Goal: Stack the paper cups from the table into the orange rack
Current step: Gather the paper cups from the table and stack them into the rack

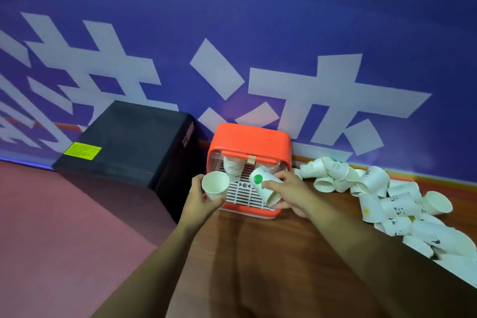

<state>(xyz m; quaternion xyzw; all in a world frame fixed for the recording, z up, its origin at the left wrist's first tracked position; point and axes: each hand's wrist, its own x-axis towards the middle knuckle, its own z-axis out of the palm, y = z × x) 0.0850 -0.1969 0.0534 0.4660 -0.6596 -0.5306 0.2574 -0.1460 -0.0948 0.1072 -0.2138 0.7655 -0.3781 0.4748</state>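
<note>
The orange rack (249, 138) stands on the wooden table (271, 253) against the blue wall, with a white slatted tray at its base. Inside it hangs a stack of paper cups (232, 168) on the left; a second stack on the right is mostly hidden. My left hand (200, 201) holds a plain white paper cup (215, 184), mouth toward me, just left of the rack's front. My right hand (286, 188) grips a white cup with green dots (263, 184), tilted on its side in front of the rack's right slot.
A heap of several loose paper cups (382, 196) spreads along the table's right side toward the wall. A black box (129, 144) with a yellow label sits on the floor left of the rack. The table's left edge drops to a reddish floor (64, 227).
</note>
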